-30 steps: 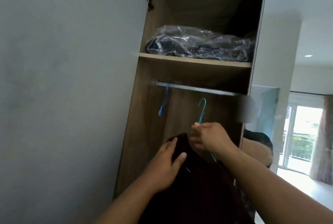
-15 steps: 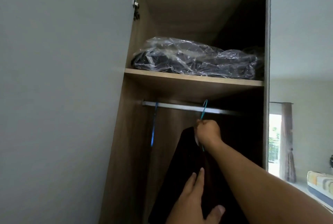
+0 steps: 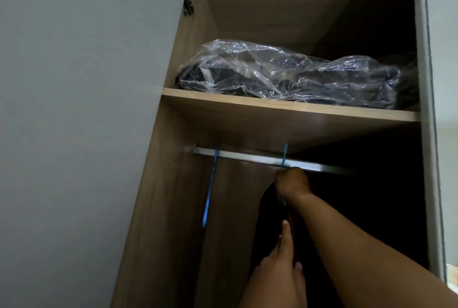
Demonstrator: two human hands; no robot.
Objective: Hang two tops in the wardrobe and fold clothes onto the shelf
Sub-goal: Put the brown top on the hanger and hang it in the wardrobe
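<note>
Right hand (image 3: 292, 185) pinches the thin teal wire hanger (image 3: 284, 156) hooked over the flat metal rail (image 3: 247, 157); left hand (image 3: 282, 265), fingers straight, presses the dark top (image 3: 267, 211). Crinkled plastic bag (image 3: 285, 74) above on the wooden shelf (image 3: 272, 106).

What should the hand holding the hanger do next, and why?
Probably let go. The right hand still grips the teal hanger, whose hook looks already over the rail, with the dark top hanging below and the left hand steadying it.

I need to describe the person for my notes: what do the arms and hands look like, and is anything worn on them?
Both forearms are bare: no sleeves, watch, bracelet or gloves in view. The right hand and left hand show no rings. The left fingernails look short and plain.
</note>
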